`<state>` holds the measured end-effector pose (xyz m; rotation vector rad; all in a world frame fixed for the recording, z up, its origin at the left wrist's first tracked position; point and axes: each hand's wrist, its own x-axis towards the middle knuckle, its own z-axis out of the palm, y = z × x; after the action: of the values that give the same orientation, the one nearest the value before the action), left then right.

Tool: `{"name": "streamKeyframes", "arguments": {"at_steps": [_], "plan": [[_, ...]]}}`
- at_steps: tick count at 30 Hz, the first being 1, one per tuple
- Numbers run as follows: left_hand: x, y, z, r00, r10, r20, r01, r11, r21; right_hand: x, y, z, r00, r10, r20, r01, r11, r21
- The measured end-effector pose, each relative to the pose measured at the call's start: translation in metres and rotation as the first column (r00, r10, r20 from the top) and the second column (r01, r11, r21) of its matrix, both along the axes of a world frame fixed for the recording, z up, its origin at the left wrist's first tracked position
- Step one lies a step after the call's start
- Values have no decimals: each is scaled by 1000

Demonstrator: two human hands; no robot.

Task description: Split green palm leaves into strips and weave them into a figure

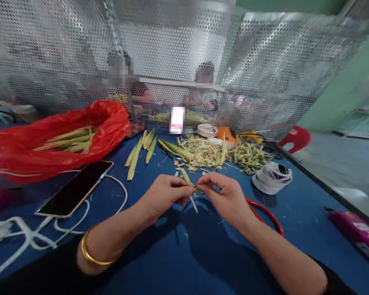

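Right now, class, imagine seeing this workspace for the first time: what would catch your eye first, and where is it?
Probably the bright red plastic bag on the table's left side, with long pale green pieces inside. Next, front and centre, the left hand holds a narrow leafy strip, the right hand close beside it. Behind everything hangs silvery perforated sheeting.

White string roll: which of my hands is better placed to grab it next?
Your right hand, I'd judge: it is nearer the white string roll. Your left hand holds the pale strip and would likely have to cross the right.
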<state>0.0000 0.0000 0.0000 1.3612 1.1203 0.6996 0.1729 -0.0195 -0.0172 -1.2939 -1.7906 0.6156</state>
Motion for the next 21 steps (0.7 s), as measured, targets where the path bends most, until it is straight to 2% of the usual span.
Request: {"name": "streamKeyframes", "arguments": {"at_steps": [4,7,14,18,21], "plan": [[2,-7,-2,996,-83,-34,84,996,15,-1,1,7,995,54,-79,-61,993,-99],[4,-11,-7,993,-95,-75,96,995,11,-4,1,8,984,77,-163,-105,980,-171],[8,-13,-9,996,-76,35,77,997,-2,-10,-4,5,960,-60,-275,9,983,-183],[9,-14,-8,991,-109,76,110,994,-13,-12,-7,2,958,-95,-272,54,987,-154],[9,-16,-11,992,-113,48,114,993,-16,-11,-3,-2,962,-98,-256,57,985,-162]]}}
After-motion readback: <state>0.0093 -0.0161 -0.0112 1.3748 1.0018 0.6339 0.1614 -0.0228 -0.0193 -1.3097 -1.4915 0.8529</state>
